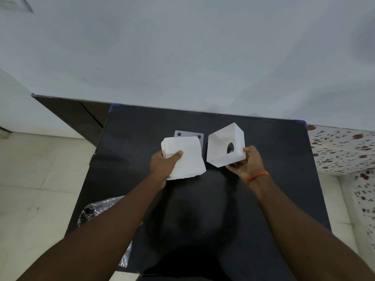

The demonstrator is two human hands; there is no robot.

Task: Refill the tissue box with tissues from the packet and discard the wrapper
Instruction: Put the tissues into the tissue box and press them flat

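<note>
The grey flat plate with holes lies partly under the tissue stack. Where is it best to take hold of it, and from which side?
Grip the far edge of the plate, coming from the wall side. Only that strip shows; the tissue stack in the left hand covers the rest.

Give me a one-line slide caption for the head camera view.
Left hand grips a tissue stack while right hand tilts the open tissue box above a black table.

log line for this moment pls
left hand: holds tissue stack | right hand: tilts open tissue box | wrapper: on table
</note>
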